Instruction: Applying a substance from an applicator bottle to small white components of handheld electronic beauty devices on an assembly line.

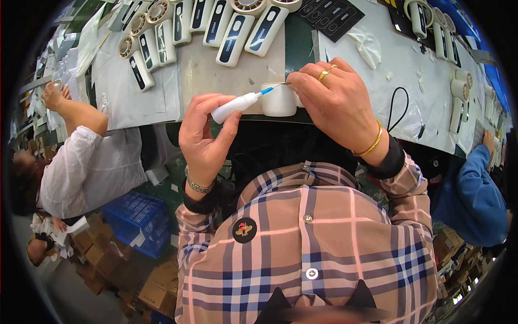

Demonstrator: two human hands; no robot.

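Observation:
My left hand grips a small white glue bottle between thumb and fingers. The bottle lies tilted, its blue needle nozzle aimed up and to the right. At the far end of the thin needle, the fingertips of my right hand are pinched together. Whatever sits between those fingertips is too small to make out. Just under the needle, at the table's near edge, stands a plain white cup-shaped piece.
White handheld fans with dark panels line the table's far side. Beyond my right hand lie a dark sheet with outlined shapes, a crumpled white glove-like item and a black cord loop. Co-workers sit left and right.

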